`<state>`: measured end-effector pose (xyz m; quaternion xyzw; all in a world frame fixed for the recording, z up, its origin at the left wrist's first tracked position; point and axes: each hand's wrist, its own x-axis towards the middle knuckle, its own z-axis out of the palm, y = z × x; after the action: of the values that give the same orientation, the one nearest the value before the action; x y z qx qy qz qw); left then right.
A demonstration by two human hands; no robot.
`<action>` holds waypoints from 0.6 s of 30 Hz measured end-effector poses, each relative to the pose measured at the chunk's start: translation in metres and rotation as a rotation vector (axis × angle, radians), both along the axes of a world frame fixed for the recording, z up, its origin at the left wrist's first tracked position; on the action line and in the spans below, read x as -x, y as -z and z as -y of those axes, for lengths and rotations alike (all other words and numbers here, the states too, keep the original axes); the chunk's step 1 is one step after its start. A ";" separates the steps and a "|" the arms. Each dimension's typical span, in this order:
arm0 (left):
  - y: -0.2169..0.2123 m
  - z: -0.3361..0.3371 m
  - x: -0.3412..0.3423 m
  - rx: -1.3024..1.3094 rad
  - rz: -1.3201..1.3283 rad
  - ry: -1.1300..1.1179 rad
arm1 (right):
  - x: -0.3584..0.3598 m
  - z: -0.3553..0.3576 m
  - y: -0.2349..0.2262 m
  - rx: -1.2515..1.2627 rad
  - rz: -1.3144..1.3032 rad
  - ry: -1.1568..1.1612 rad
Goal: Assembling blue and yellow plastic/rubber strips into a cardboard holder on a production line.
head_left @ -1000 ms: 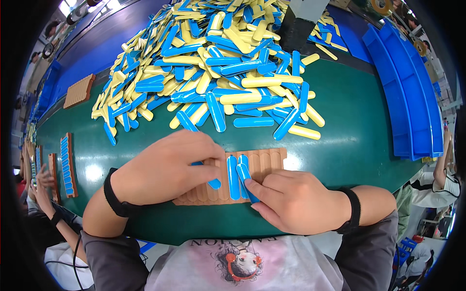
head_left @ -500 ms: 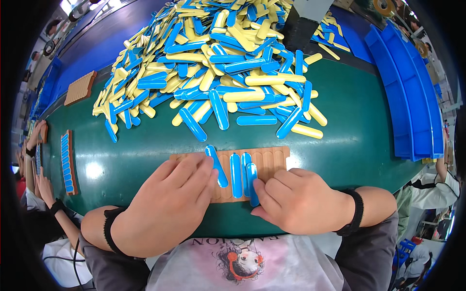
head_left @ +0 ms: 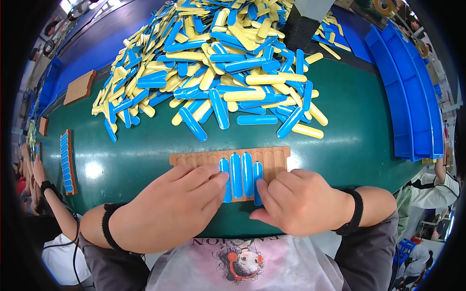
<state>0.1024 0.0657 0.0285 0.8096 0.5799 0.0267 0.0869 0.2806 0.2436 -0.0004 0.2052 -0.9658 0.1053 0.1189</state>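
Note:
A brown grooved tray [head_left: 194,158] lies crosswise in front of me on the green table. Two flat, round-ended blue strips, a left one [head_left: 236,175] and a right one [head_left: 247,174], sit side by side in its middle grooves. My left hand [head_left: 167,211] is closed on another blue strip [head_left: 224,167] just left of them, its lower part partly behind the fingers. On the other side, my right hand [head_left: 301,201] pinches a blue strip [head_left: 257,179] that sits lower than the middle pair, its end reaching past the tray's near edge.
A big heap of loose blue and yellow strips [head_left: 218,63] covers the far table. Blue bins [head_left: 407,97] stand at right. At left are a filled tray [head_left: 67,162] and a brown tray [head_left: 80,88]. Another person's hand [head_left: 39,169] is at the far left.
The left strip has straightened and moved right and down, alongside the middle pair. The right strip has shifted slightly right and up, off its neighbour. The other person's hands have moved.

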 end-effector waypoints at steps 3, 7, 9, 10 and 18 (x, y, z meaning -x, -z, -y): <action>0.002 -0.008 0.005 -0.010 0.046 -0.006 | 0.000 -0.002 0.001 -0.041 0.026 0.050; 0.011 -0.010 0.010 -0.065 0.154 -0.064 | 0.003 -0.001 0.007 -0.046 -0.003 0.099; 0.010 -0.011 0.012 -0.042 0.196 -0.059 | 0.006 -0.003 0.010 -0.020 -0.015 0.104; 0.009 -0.013 0.014 -0.044 0.197 -0.057 | 0.008 -0.004 0.010 0.008 -0.027 0.110; 0.009 -0.024 0.058 -0.257 0.065 -0.256 | 0.032 -0.053 0.021 0.112 -0.190 0.383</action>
<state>0.0439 0.0898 0.0193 0.7323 0.6670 0.1376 -0.0027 0.2490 0.2967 -0.0210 0.0200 -0.9642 0.1143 0.2384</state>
